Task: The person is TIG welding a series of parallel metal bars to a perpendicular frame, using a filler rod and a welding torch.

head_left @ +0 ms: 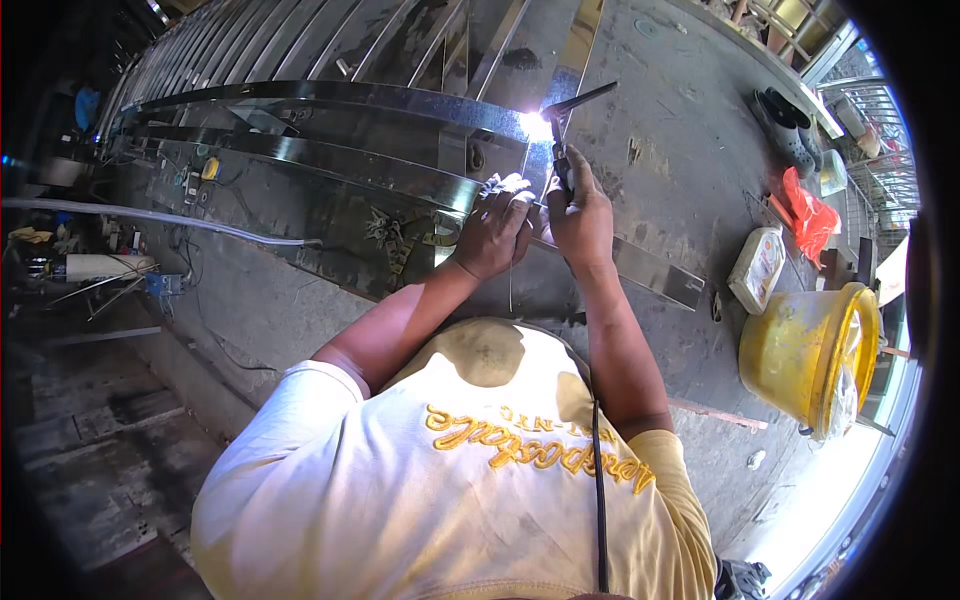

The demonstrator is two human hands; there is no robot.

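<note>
1. We judge the step in hand to be welding: a white-blue arc glares where a long bar meets a crossing flat strip.
2. Our right hand has its grip closed around the dark torch, just near of the glare, with the torch's slim tail slanting up to the right.
3. Our left hand is curled close to the left, beside a crumpled whitish scrap; we cannot tell whether its grip holds that, a thin rod or nothing.
4. The metal frame being joined lies on the floor, reaching far and left, its slats in a row.
5. The next move, we think, calls for a steady torch angle and a short, even gap along the seam, with the left fingers kept clear of the heat.
6. The bars look smooth and mirror-bright, straight-edged and flat-faced; the floor is dull, grey and stained.
7. To the right, we see a round yellow bucket of glossy plastic, a wrinkled red bag and dark rounded clogs.
</note>
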